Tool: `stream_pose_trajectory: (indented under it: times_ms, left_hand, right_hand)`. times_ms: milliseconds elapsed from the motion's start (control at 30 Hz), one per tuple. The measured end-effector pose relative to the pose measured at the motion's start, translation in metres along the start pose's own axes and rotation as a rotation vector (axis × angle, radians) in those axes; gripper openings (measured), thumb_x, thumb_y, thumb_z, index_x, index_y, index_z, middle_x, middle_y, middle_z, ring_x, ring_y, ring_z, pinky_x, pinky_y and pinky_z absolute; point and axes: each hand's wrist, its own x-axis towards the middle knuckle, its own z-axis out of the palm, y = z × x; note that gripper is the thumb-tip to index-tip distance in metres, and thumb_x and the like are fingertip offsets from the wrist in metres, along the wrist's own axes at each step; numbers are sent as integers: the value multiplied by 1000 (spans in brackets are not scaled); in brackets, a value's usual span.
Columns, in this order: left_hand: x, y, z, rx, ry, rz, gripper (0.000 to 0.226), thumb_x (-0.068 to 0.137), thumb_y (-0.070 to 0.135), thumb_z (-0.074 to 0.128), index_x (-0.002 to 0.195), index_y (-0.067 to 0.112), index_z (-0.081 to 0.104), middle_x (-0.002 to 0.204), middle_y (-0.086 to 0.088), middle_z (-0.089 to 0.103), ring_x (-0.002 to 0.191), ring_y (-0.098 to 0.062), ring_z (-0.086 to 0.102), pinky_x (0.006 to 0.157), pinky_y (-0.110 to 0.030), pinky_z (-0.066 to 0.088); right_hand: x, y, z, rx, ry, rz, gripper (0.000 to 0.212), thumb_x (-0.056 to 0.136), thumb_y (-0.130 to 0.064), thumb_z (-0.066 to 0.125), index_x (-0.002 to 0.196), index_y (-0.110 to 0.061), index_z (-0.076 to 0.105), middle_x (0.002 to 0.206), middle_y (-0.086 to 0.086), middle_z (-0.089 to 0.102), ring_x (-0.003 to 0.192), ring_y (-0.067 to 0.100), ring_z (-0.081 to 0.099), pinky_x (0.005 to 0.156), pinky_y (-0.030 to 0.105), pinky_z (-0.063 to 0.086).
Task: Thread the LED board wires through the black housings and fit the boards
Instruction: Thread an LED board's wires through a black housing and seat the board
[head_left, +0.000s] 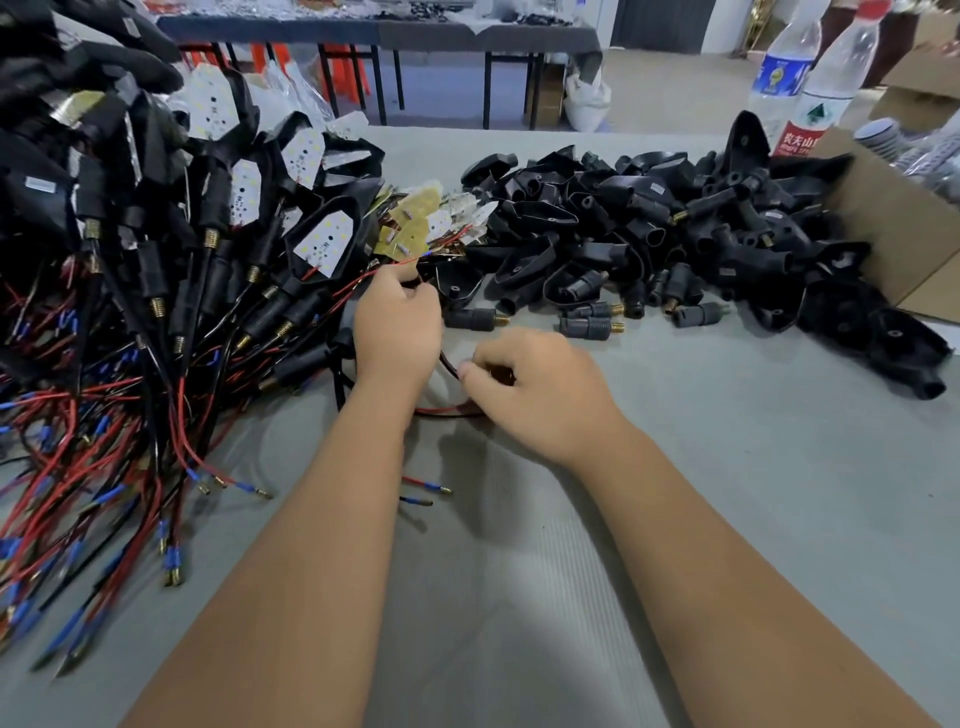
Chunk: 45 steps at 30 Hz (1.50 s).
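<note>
At a grey worktable (727, 493), a person works on one lamp unit between two heaps — finished assemblies (171, 249) with white boards seated in black shells to the left, empty black housings (649, 234) to the right. The left hand (397, 325) is closed around something dark at the near edge of a small stack of loose LED boards (415, 223); it appears to be a housing, though the fingers hide most of it. A red wire (400, 264) runs past the top of that hand. The right hand (540, 387), fingers curled, pinches the red-and-black wire pair (449, 410) that loops down from the left hand to the table, its blue-sleeved terminals (431, 493) lying free nearer the person.

By the look of it, the threading step is under way — the leads seem to be passing through the housing stem, with the board not yet seated. The next move likely calls for drawing the wires through until the slack is gone, then pressing the board flat into its shell without kinking the leads.

Two water bottles (810, 88) and a cardboard box (893, 228) stand at the far right.
</note>
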Motion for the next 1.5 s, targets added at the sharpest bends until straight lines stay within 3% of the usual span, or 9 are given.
stream_pose_trajectory:
  times_ms: [133, 267, 433, 633, 767, 967, 1067, 1233, 1500]
  left_hand:
    - [-6, 1, -1, 253, 23, 77, 13, 89, 19, 45, 87, 26, 56, 73, 9, 60, 78, -20, 59, 60, -29, 37]
    - [-12, 6, 0, 441, -5, 133, 20, 89, 18, 45, 72, 20, 55, 68, 7, 54, 74, -22, 48, 64, -28, 30]
    - [-13, 5, 2, 436, -53, 161, 15, 88, 18, 48, 78, 10, 56, 91, -14, 65, 85, -34, 54, 66, -37, 36]
    - [-13, 4, 1, 376, -84, 157, 16, 88, 17, 51, 96, 9, 62, 98, -10, 64, 87, -34, 53, 66, -31, 31]
    - [-14, 7, -1, 316, -48, 120, 14, 84, 9, 50, 73, 18, 51, 73, 1, 54, 75, -28, 47, 50, -32, 25]
    - [-18, 10, 0, 196, -33, 111, 19, 91, 15, 48, 101, 11, 64, 100, -6, 69, 93, -29, 58, 70, -33, 43]
    - [-18, 10, 0, 200, -42, 105, 14, 89, 14, 47, 92, 15, 60, 83, 4, 62, 84, -24, 54, 58, -26, 37]
    - [-20, 9, 0, 207, -74, 123, 13, 84, 9, 49, 81, 16, 59, 77, 2, 63, 76, -23, 52, 54, -29, 33]
    - [-30, 15, 2, 573, -106, 351, 25, 91, 16, 43, 99, 10, 66, 94, -11, 69, 93, -33, 58, 71, -36, 43]
  right_hand:
    - [16, 2, -4, 71, 142, 156, 24, 90, -28, 52, 74, -14, 64, 81, 3, 59, 85, 24, 56, 74, 39, 45]
    - [50, -2, -11, 41, 198, 244, 20, 86, -25, 50, 86, -19, 68, 92, 4, 66, 94, 28, 58, 84, 43, 47]
    - [103, -8, -5, 92, 6, 223, 30, 92, -25, 43, 115, -25, 62, 114, 2, 65, 107, 27, 57, 94, 43, 46]
    - [136, -11, 22, 157, -251, 252, 44, 96, -40, 43, 140, -38, 46, 145, 5, 44, 134, 32, 35, 110, 46, 30]
    - [135, -12, 30, 156, -147, 247, 38, 96, -36, 48, 134, -37, 53, 140, 1, 49, 132, 30, 34, 105, 44, 28]
    - [132, -19, 28, 581, 80, 258, 33, 87, -15, 68, 117, -19, 53, 83, -8, 55, 87, 13, 57, 81, 28, 46]
    - [134, -25, 25, 489, -12, 240, 7, 90, -18, 65, 94, -16, 60, 73, -7, 51, 76, 13, 52, 73, 29, 42]
    - [126, -24, 25, 490, 67, 199, 24, 91, -7, 58, 76, -23, 51, 77, -8, 53, 80, 15, 51, 72, 26, 39]
    - [114, -12, 5, 1290, 499, 484, 14, 103, -4, 28, 106, -10, 41, 97, 17, 60, 54, 13, 63, 49, 20, 48]
